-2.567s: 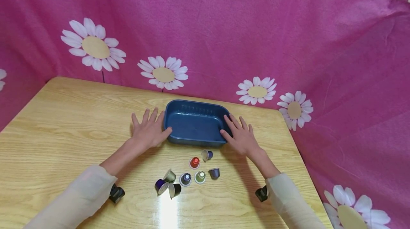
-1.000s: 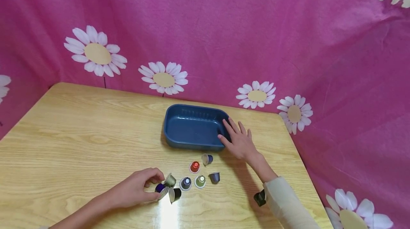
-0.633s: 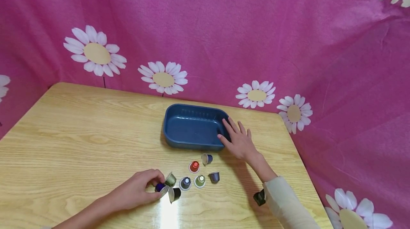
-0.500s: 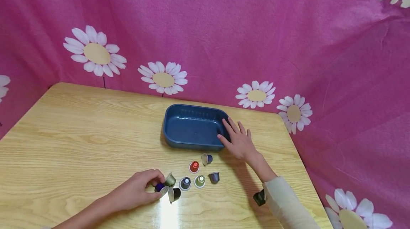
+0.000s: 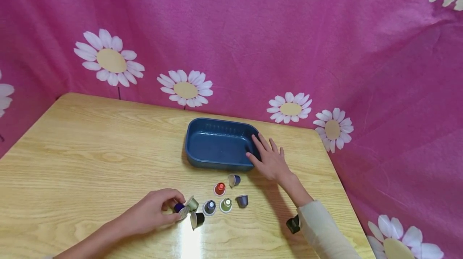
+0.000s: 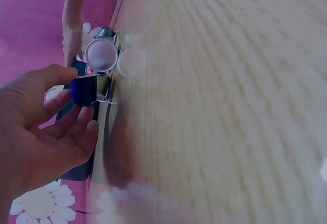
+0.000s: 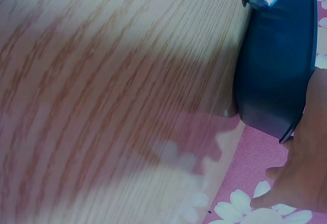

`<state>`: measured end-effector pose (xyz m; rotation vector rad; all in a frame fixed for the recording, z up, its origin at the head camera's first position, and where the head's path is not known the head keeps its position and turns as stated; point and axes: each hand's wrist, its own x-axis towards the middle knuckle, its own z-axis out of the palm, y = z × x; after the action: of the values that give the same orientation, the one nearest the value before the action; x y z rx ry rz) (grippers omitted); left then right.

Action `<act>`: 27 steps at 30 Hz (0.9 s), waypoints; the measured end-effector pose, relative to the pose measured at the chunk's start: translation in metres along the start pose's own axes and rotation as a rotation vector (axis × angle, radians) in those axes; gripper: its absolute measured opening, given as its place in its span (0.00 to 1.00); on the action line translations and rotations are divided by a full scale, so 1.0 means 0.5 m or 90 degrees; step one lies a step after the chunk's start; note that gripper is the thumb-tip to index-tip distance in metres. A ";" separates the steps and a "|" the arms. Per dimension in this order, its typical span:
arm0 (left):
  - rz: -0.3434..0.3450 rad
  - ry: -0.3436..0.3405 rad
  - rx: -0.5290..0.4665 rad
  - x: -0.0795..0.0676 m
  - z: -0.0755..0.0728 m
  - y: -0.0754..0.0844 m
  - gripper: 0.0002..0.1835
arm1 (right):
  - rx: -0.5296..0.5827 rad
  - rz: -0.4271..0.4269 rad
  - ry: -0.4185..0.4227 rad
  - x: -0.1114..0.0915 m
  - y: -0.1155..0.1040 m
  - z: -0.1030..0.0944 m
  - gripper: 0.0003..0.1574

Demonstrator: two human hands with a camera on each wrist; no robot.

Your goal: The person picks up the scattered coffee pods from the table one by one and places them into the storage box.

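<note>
My left hand pinches a dark purple coffee capsule between thumb and fingers, at the left end of a loose cluster of capsules. In the left wrist view the same purple capsule has its foil rim by one fingertip and its narrow end by the others. Right beside it lie a pale green capsule and a black capsule, both tipped over. My right hand rests with spread, straight fingers over the right end of a dark blue tray, which holds nothing.
More capsules lie before the tray: a dark blue-grey one, a light green one and a red one upright; a blue-purple one and a grey-purple one on their sides. A pink flowered cloth hangs behind the table.
My left hand has left the tray's left side and come down to the capsules, where it has taken hold of the purple one and shifted it slightly. The right hand stays at the tray.
</note>
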<state>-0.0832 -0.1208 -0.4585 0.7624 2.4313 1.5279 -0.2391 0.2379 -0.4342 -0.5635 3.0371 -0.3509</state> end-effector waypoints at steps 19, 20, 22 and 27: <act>0.010 0.061 -0.036 0.054 -0.045 0.022 0.11 | 0.000 0.001 -0.001 -0.002 0.002 -0.001 0.47; 0.007 0.067 -0.042 0.060 -0.049 0.024 0.11 | 0.001 0.001 -0.002 -0.002 0.002 -0.002 0.47; -0.003 0.075 -0.048 0.072 -0.054 0.028 0.11 | 0.003 0.002 -0.004 -0.002 0.001 -0.003 0.47; -0.012 0.075 -0.045 0.100 -0.072 0.039 0.11 | 0.005 0.003 -0.006 -0.001 0.000 -0.002 0.47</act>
<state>-0.1340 -0.1174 -0.4188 0.6513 2.4440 1.6856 -0.2386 0.2385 -0.4333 -0.5550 3.0259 -0.3587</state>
